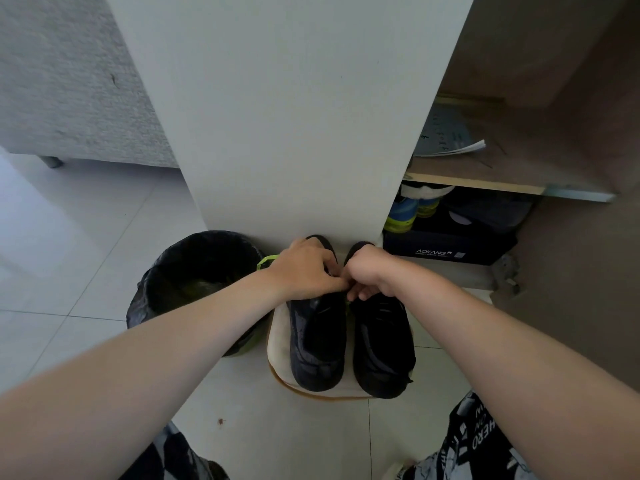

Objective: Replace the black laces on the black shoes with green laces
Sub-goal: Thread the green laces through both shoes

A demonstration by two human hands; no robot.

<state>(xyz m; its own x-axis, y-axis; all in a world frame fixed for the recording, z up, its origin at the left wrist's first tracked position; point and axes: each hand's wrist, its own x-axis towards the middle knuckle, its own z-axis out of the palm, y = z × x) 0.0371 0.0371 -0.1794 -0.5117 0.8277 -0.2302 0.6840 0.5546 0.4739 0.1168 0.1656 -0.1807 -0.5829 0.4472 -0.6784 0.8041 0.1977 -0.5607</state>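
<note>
Risk: green lace [266, 262] slips loose or gets misthreaded on shoes [318, 344], knuckles hiding its tip. Left hand [304, 271] grips it; right hand [369, 273] curled, hold cannot be told.

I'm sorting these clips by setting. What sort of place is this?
Probably a home, near the entrance: tiled floor, a grey sofa, and an open cabinet holding a shoe box and sneakers, with a lined bin on the floor.
</note>
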